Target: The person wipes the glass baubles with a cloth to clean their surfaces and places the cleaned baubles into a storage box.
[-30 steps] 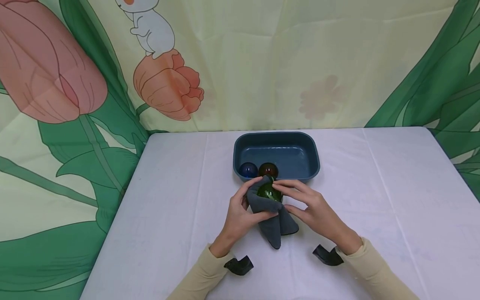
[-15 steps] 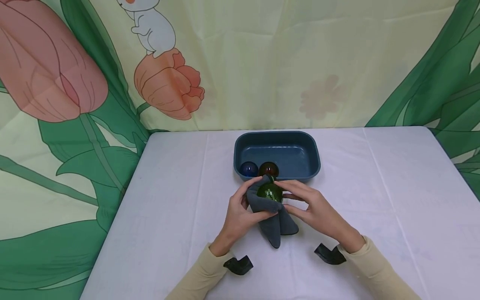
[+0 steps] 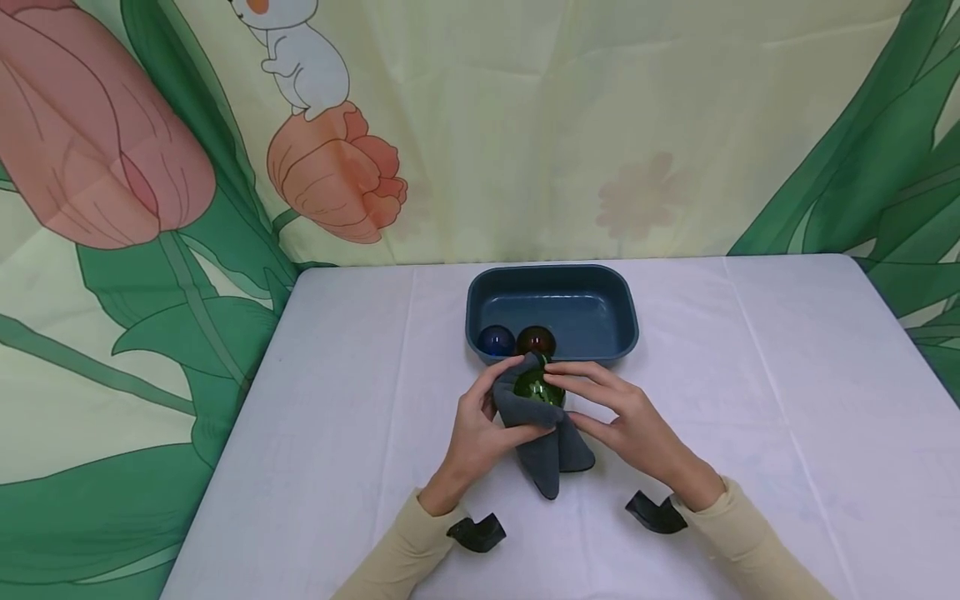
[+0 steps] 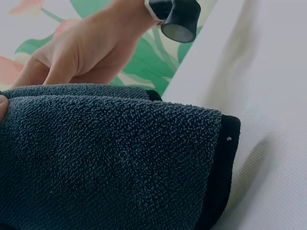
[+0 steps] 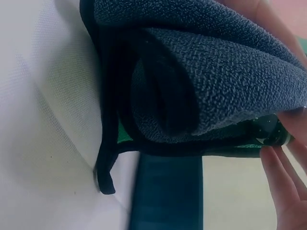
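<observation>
In the head view, my left hand [image 3: 477,429] grips a dark grey-blue terry cloth [image 3: 538,467], its thumb in front and fingers behind. Wrapped partly in the cloth is a shiny green ball [image 3: 534,388], glassy in look. My right hand [image 3: 626,417] holds the ball's right side, fingertips on its upper edge and thumb lower down by the cloth. From the left wrist, the folded cloth [image 4: 115,158] with its black hem fills the view, and the right hand [image 4: 91,52] shows behind it. Only a sliver of the ball [image 5: 268,129] shows in the right wrist view.
Just beyond the hands stands a dark blue rectangular tub [image 3: 600,354]. A blue ball [image 3: 496,339] and a reddish-brown ball [image 3: 536,339] lie at its near left. A white cloth covers the table [image 3: 337,417]; a printed curtain [image 3: 495,150] hangs behind.
The right hand's fingers have shifted slightly on the green ball, and its pale highlights look different. The left hand and the cloth have stayed nearly still.
</observation>
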`<act>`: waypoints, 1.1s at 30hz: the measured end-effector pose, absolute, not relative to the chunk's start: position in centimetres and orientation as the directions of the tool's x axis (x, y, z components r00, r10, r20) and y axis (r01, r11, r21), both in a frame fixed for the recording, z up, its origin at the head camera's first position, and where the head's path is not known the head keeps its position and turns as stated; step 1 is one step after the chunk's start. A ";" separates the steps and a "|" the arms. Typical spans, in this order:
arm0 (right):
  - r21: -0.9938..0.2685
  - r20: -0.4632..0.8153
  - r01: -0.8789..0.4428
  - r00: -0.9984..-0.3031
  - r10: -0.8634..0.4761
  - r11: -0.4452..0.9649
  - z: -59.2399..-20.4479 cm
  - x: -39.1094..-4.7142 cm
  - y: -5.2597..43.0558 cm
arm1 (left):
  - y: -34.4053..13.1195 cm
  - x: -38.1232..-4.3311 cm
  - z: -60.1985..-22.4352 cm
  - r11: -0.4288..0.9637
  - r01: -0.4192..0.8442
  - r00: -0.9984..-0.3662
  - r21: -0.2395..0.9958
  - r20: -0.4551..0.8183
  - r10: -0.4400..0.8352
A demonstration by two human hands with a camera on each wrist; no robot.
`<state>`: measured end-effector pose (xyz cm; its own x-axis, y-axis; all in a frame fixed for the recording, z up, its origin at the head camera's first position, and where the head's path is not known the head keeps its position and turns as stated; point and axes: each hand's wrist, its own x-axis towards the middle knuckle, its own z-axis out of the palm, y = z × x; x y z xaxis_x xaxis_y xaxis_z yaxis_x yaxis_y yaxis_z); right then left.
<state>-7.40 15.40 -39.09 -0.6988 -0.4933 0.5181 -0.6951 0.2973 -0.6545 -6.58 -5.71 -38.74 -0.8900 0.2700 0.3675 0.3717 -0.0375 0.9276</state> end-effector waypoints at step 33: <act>-0.691 0.470 -0.636 -0.757 -0.454 0.344 -37.6 -6.8 15.3 | -5.6 -6.7 -38.7 -0.051 0.389 -0.887 0.920 0.389 0.247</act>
<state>-6.78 15.34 -37.58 -0.7566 -0.4542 0.4704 -0.6360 0.3441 -0.6907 -6.66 -5.64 -38.68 -0.8875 0.2472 0.3889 0.3890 -0.0508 0.9198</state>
